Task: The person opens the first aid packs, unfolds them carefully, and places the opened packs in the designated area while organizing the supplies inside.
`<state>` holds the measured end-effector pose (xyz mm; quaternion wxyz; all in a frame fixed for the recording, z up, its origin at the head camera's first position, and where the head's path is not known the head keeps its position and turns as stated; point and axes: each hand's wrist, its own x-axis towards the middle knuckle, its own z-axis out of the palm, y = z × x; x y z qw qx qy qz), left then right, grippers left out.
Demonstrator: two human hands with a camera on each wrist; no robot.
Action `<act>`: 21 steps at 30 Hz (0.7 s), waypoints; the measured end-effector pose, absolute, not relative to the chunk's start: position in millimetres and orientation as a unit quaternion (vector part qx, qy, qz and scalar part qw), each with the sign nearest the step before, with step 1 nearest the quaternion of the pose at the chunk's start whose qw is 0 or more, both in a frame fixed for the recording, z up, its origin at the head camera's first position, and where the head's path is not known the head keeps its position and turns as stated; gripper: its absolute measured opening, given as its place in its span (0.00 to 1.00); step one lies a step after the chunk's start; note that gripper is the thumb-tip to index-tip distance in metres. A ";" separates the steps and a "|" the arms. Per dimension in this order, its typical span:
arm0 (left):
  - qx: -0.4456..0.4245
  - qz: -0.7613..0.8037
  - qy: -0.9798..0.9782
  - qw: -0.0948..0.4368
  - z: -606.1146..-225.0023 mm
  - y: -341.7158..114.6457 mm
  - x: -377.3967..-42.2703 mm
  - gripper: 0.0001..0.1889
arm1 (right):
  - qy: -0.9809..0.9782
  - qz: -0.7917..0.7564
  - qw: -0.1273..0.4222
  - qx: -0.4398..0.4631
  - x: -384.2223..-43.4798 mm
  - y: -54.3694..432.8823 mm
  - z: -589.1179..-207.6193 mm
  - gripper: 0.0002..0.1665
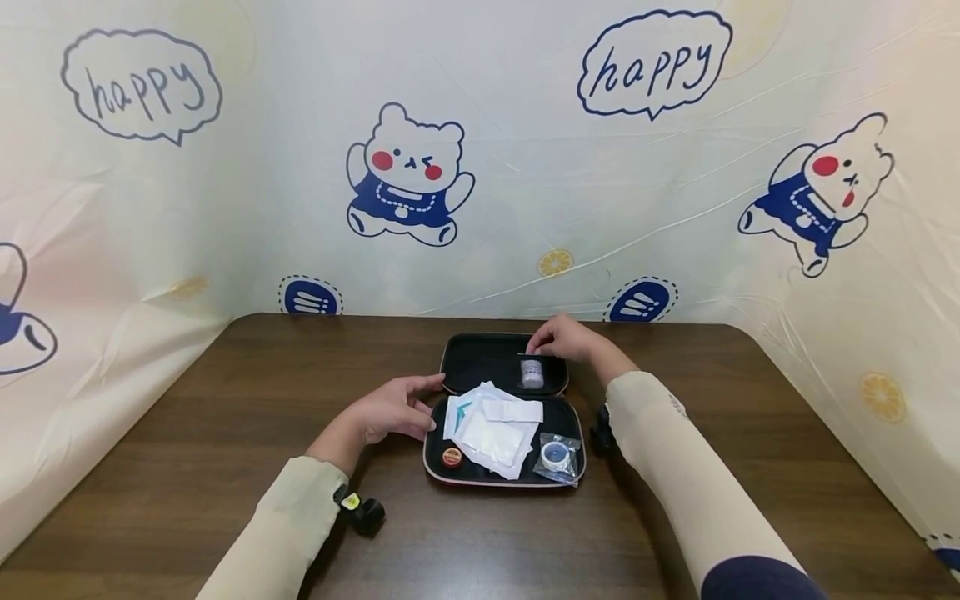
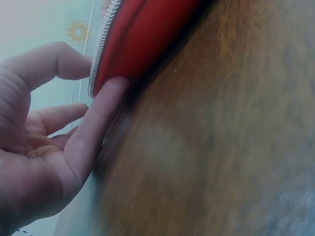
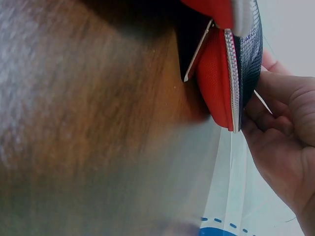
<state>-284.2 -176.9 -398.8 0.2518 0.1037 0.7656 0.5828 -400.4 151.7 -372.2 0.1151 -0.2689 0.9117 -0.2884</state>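
Case [image 1: 472, 358]: flopped open, looks pretty much loaded, unzipped
Packets [image 1: 487, 442]: in, 6 o'clock
Left hand [image 1: 393, 408]: just touching, 9 o'clock
Right hand [image 1: 567, 339]: pinching mesh pocket [image 3: 252, 56], 1 o'clock
Tape [image 1: 555, 455]: in, 5 o'clock
Roll [image 1: 532, 375]: in, 1 o'clock
Tin [image 1: 452, 457]: in, 7 o'clock

The left arm [image 1: 277, 533] extends forward and inward, its left wrist [image 1: 335, 442] bare above the cuff; the left hand [image 1: 390, 408] is observed with the forefinger [image 2: 47, 61] reaching outward, slightly bent, and the thumb [image 2: 88, 130] set apart from it. The right arm [image 1: 682, 475] reaches farther forward, slanting leftward, with the right hand [image 1: 570, 337] turned inward, its fingers [image 1: 546, 334] bent and gathered closely at the tips.
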 end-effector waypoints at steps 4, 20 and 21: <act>0.105 0.578 0.770 0.248 -399.0 -177.1 -283.8 0.43 | 0.910 -0.294 0.124 -0.264 -399.8 151.8 -372.6 0.11; 0.109 0.584 0.766 0.247 -397.8 -176.5 -282.1 0.43 | 0.898 -0.383 0.084 -0.202 -385.1 170.9 -364.4 0.15; 0.109 0.584 0.766 0.247 -397.8 -176.3 -282.1 0.43 | 0.897 -0.382 0.083 -0.206 -383.7 173.0 -363.2 0.15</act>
